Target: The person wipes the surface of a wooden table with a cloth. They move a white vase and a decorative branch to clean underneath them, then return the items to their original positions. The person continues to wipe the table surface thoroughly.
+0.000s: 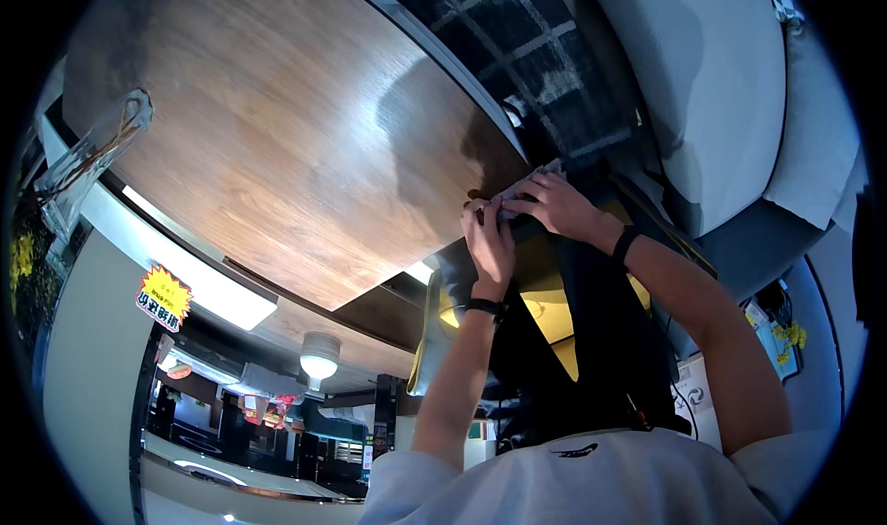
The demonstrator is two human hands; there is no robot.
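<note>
Both my hands meet at the right end of the near edge of a wood-grain tabletop [298, 151]. Between them is a crumpled greyish-pink cloth [511, 193]. My right hand [558, 207] grips it from the right, and part of the cloth shows beyond the knuckles. My left hand [489, 242] has its bent fingers on the cloth's left end, close to the table edge. Below the hands are my dark-clothed legs, with a yellow surface showing between them. How far the cloth is folded under my fingers is hidden.
A clear vase with thin stems [97, 157] stands at the table's far left. A starburst sign with writing [164, 297] is at lower left. To the right is a light grey sofa [721, 95]; a dark grid-patterned rug [513, 47] lies beyond the table.
</note>
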